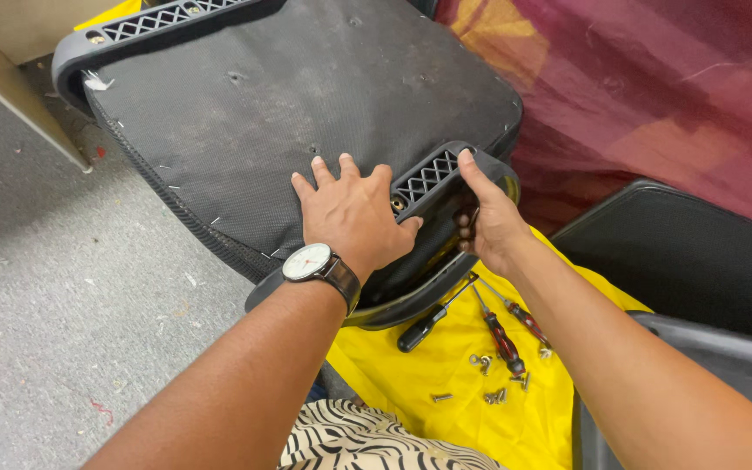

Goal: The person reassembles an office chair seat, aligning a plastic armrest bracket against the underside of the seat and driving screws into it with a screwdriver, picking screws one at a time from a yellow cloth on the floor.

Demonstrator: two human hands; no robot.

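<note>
An upturned office chair seat (306,96) with dark grey fabric underside lies in front of me. A grey plastic armrest bracket (433,174) with a lattice pattern sits at its near right corner. My left hand (350,213), with a wristwatch on the wrist, presses flat on the fabric beside the bracket, thumb against it. My right hand (485,218) grips the bracket's right end, thumb on top and fingers curled underneath.
A yellow cloth (454,418) below the seat holds a black-handled screwdriver (419,329), two red-and-black screwdrivers (502,335) and several loose screws (489,379). Another dark chair part (689,261) lies at right. Grey carpet (63,287) spreads left; a second armrest bracket (158,19) is at the top.
</note>
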